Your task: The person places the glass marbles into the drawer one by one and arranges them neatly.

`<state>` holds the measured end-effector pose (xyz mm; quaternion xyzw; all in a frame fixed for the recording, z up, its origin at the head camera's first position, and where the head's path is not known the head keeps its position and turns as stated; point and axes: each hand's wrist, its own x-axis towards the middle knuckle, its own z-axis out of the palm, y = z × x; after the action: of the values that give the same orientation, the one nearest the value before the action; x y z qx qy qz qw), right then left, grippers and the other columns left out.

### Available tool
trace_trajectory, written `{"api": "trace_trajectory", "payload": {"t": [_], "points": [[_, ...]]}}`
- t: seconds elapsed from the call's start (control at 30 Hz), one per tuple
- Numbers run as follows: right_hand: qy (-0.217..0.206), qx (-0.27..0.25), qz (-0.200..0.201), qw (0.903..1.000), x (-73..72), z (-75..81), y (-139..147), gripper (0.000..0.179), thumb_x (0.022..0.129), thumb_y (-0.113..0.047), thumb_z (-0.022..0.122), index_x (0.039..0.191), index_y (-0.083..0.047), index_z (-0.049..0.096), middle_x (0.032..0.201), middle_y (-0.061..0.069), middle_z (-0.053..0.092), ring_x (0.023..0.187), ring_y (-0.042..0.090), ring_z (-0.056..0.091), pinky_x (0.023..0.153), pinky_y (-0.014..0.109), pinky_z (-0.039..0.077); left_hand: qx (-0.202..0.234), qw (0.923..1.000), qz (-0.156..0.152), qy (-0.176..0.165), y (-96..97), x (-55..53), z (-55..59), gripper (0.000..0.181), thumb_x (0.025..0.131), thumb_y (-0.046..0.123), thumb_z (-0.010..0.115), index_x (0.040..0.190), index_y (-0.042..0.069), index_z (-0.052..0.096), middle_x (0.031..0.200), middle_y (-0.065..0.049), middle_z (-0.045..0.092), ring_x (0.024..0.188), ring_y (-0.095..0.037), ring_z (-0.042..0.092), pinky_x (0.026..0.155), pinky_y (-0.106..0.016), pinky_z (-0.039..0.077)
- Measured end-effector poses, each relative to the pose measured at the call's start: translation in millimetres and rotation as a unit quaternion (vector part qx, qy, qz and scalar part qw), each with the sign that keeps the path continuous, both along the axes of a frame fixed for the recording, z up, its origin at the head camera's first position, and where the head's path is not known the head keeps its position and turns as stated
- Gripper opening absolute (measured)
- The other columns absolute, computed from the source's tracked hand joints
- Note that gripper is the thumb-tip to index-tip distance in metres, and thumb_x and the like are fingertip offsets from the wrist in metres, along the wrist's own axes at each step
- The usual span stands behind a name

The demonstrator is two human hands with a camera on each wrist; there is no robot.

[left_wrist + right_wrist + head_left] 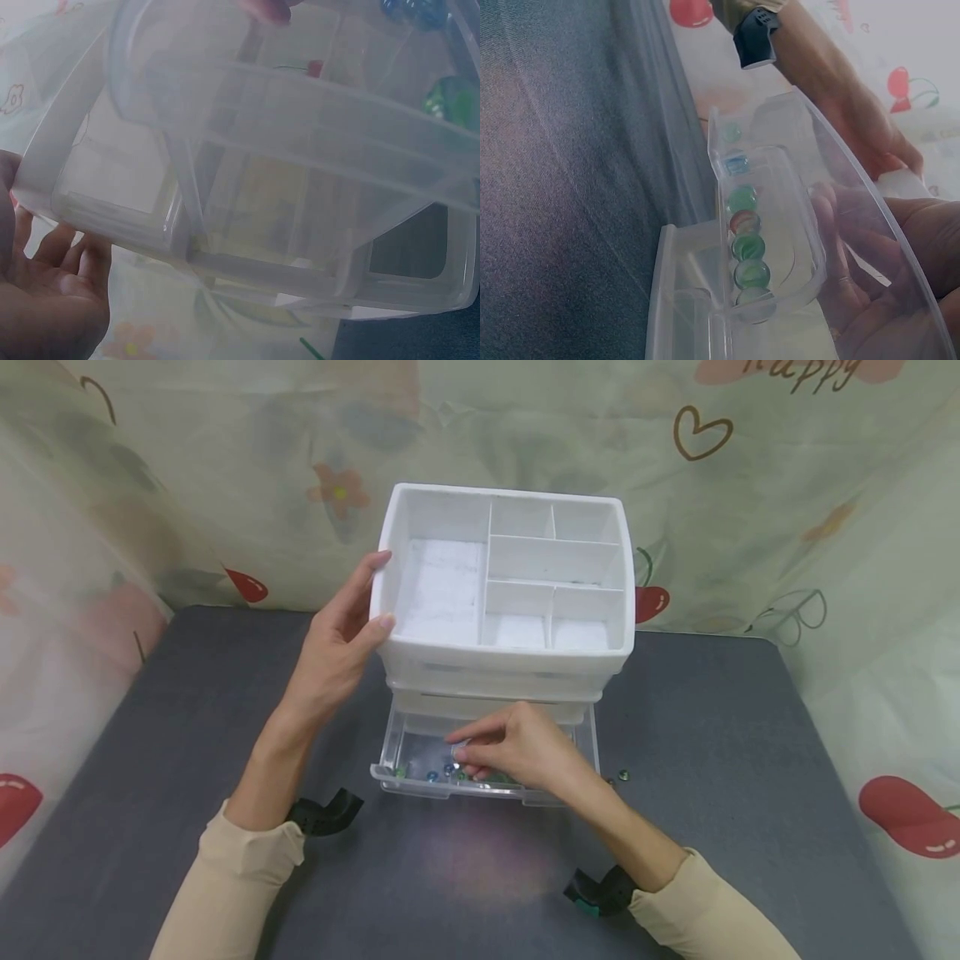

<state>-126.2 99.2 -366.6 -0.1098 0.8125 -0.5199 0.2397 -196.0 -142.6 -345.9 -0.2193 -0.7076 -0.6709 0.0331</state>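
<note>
A white desktop organizer (495, 656) with a divided top stands on the table. My left hand (337, 639) grips its left side, thumb and fingertips at the rim; in the left wrist view the left hand (56, 292) is at the organizer's edge. Below, a clear drawer (386, 781) is pulled out toward me, with several glass marbles (748, 246) along its front wall. My right hand (528, 747) reaches into this drawer, thumb and index finger pinching what looks like a small clear marble (457, 752). Through the clear plastic, the right wrist view shows the right hand (885, 270).
Beside the drawer's right side, a loose green marble (624, 775) lies on the dark grey table (720, 760). A patterned curtain (262, 468) hangs behind and at both sides. A black band (326, 814) is on the left wrist, another band (600, 892) on the right.
</note>
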Motion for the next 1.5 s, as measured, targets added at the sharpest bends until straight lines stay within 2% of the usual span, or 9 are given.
{"api": "trace_trajectory", "payload": {"t": [0.33, 0.5, 0.63, 0.77, 0.93, 1.1, 1.23, 1.5], "points": [[0.004, -0.084, -0.017, 0.9963, 2.3, 1.6, 7, 0.02, 0.089, -0.01, 0.074, 0.106, 0.001, 0.076, 0.09, 0.015, 0.075, 0.077, 0.027, 0.073, 0.072, 0.038, 0.058, 0.01, 0.9999, -0.007, 0.0, 0.1, 0.0, -1.0, 0.062, 0.099, 0.005, 0.056, 0.155, 0.025, 0.038, 0.154, 0.002, 0.039, 0.132, -0.027, 0.046, 0.095, -0.032, 0.048], [0.025, -0.117, -0.018, 0.9927, 5.3, 8.4, 15, 0.018, 0.089, -0.009, 0.074, 0.106, -0.001, 0.076, 0.093, 0.012, 0.075, 0.082, 0.036, 0.072, 0.075, 0.037, 0.057, 0.015, 0.9999, -0.008, -0.001, -0.2, -0.3, -0.7, 0.062, 0.099, 0.004, 0.056, 0.155, 0.025, 0.037, 0.155, 0.002, 0.038, 0.133, -0.027, 0.045, 0.094, -0.031, 0.048], [0.049, -0.136, -0.019, 0.9893, 8.1, 13.4, 25, 0.017, 0.089, -0.005, 0.074, 0.105, -0.003, 0.076, 0.095, 0.01, 0.075, 0.082, 0.035, 0.071, 0.076, 0.037, 0.057, 0.021, 0.9997, -0.01, -0.001, -0.5, 0.1, 0.5, 0.062, 0.099, 0.003, 0.056, 0.155, 0.023, 0.037, 0.156, 0.0, 0.037, 0.133, -0.028, 0.044, 0.094, -0.03, 0.048], [0.069, -0.154, -0.025, 0.9854, 10.9, 16.8, 36, 0.019, 0.088, -0.002, 0.073, 0.107, 0.001, 0.075, 0.095, 0.015, 0.074, 0.08, 0.03, 0.07, 0.074, 0.038, 0.057, 0.025, 0.9996, -0.015, -0.001, -0.6, 0.5, 2.4, 0.061, 0.099, 0.004, 0.056, 0.154, 0.022, 0.038, 0.156, -0.002, 0.036, 0.134, -0.029, 0.044, 0.096, -0.031, 0.048], [0.092, -0.163, -0.039, 0.9815, 12.4, 16.1, 51, 0.02, 0.09, -0.003, 0.072, 0.107, 0.006, 0.073, 0.096, 0.021, 0.073, 0.078, 0.029, 0.071, 0.073, 0.039, 0.058, 0.026, 0.9995, -0.018, 0.004, 0.2, 0.9, 4.2, 0.061, 0.099, 0.003, 0.056, 0.154, 0.021, 0.038, 0.157, -0.002, 0.035, 0.133, -0.03, 0.044, 0.096, -0.031, 0.047], [0.114, -0.157, -0.06, 0.9792, 15.1, 14.3, 67, 0.018, 0.092, -0.005, 0.07, 0.106, 0.005, 0.073, 0.095, 0.014, 0.074, 0.077, 0.029, 0.071, 0.073, 0.039, 0.057, 0.044, 0.9987, -0.023, 0.011, 1.6, 1.6, 4.9, 0.062, 0.098, -0.002, 0.055, 0.155, 0.018, 0.038, 0.158, -0.003, 0.034, 0.134, -0.03, 0.042, 0.096, -0.029, 0.046], [0.134, -0.159, -0.068, 0.9758, 17.2, 11.0, 80, 0.017, 0.093, -0.004, 0.069, 0.105, 0.008, 0.072, 0.095, 0.014, 0.074, 0.077, 0.03, 0.07, 0.072, 0.037, 0.057, 0.057, 0.998, -0.023, 0.012, 2.0, 1.8, 4.6, 0.065, 0.097, -0.005, 0.055, 0.155, 0.018, 0.038, 0.157, -0.002, 0.035, 0.134, -0.03, 0.043, 0.096, -0.029, 0.046], [0.158, -0.154, -0.098, 0.9705, 21.2, 4.9, 107, 0.018, 0.094, -0.002, 0.067, 0.106, 0.011, 0.069, 0.095, 0.013, 0.074, 0.076, 0.023, 0.07, 0.07, 0.032, 0.057, 0.052, 0.9985, -0.018, 0.004, 2.2, 1.9, 5.3, 0.064, 0.097, -0.004, 0.056, 0.154, 0.02, 0.039, 0.156, 0.0, 0.037, 0.133, -0.029, 0.044, 0.096, -0.029, 0.046]]}}
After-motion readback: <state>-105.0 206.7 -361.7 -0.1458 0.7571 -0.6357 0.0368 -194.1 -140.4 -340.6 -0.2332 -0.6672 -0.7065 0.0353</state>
